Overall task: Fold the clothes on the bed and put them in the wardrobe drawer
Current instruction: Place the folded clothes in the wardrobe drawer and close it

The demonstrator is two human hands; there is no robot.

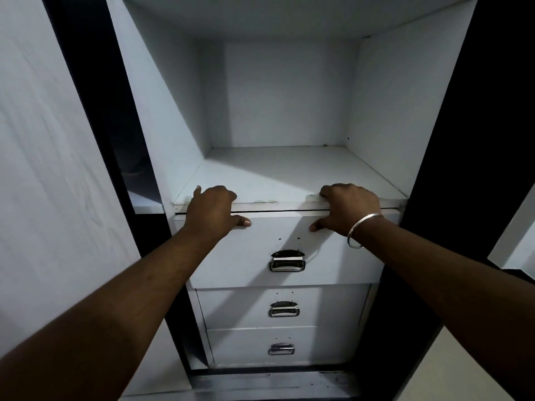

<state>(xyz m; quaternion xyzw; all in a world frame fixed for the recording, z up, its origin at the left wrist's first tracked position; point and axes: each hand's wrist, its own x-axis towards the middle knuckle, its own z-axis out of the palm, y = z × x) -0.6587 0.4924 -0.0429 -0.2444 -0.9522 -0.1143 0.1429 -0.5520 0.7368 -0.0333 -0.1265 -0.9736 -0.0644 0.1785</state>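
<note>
Head view is showing the left hand as a grip curling its fingers over the top edge of the top drawer, thumb pressing the front; the right hand, at 3 o'clock from it, is gripping the same edge likewise, a bangle sitting on its wrist. The drawer is standing slightly proud of the two drawers at 6 o'clock, its metal handle untouched between the hands. No clothes or bed are showing, so whether any are already inside cannot be told. The shelf at 12 o'clock is overhanging the drawer closely, leaving a thin gap. Wardrobe doors are flanking at 9 and 3 o'clock, leaving open room towards the person.
</note>
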